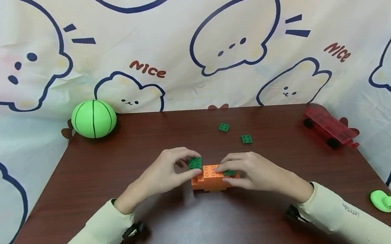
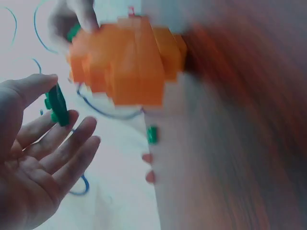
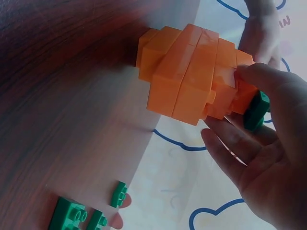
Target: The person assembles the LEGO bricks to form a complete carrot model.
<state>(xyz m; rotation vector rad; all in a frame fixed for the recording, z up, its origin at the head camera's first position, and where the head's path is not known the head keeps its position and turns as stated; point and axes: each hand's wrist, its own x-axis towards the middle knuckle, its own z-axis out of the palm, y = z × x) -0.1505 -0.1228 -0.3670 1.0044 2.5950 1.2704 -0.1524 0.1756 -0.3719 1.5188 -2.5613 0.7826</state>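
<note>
Near the middle of the table stands a stepped build of orange toy bricks, wider in its middle than at its foot. My left hand pinches a green brick between thumb and fingertips, at the build's left end. Around the right part of the build my right hand grips with the thumb on the near side and fingers behind. Another green brick sits at the build's top on that side, within the right hand's grasp and partly hidden by its fingers in the head view.
Two loose green bricks lie behind the build on the dark wooden table. A green ball rests at the back left corner. Toward the right edge are a red toy car and a green toy duck. A printed cloth hangs behind.
</note>
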